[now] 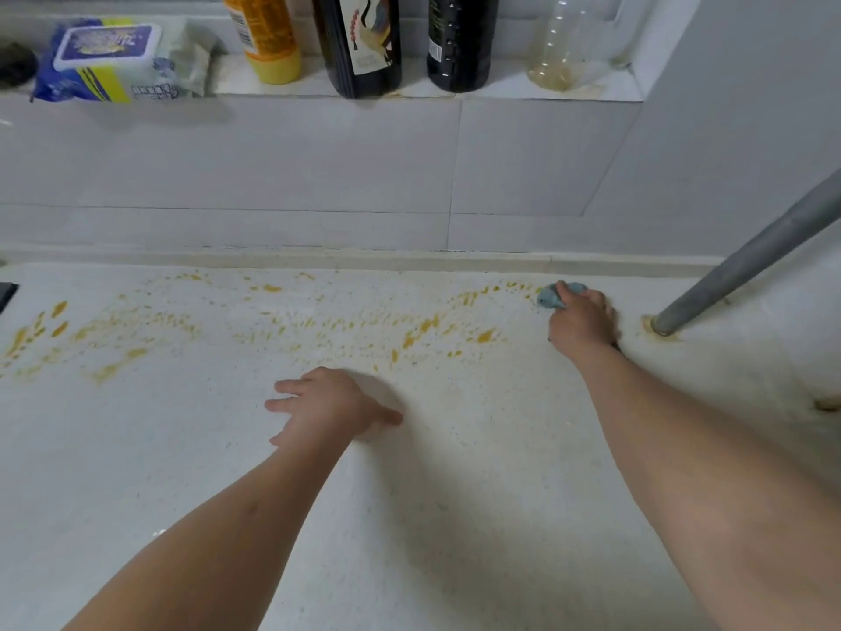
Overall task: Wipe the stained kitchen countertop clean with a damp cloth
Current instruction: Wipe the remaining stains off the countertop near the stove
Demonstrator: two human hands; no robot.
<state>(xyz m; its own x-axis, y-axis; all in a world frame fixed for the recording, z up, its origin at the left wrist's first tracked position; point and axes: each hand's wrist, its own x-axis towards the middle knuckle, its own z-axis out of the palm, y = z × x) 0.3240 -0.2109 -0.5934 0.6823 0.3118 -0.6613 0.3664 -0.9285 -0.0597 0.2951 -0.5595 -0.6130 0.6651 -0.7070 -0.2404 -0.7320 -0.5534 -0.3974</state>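
Note:
The white speckled countertop [409,494] carries a band of yellow-orange stains [318,321] running from its left edge to the far right, near the back wall. My right hand [582,325] presses a bunched blue-grey cloth [553,296] onto the counter at the right end of that band; most of the cloth is hidden under the fingers. My left hand [327,405] rests flat on the counter in the middle, fingers spread, holding nothing, just in front of the stains.
A grey metal pipe [751,257] slants into the counter at the right, with a stained ring at its base. On the tiled ledge above stand a wipes pack [109,61], a yellow bottle [268,38], two dark bottles [359,43] and a clear plastic bottle [564,43].

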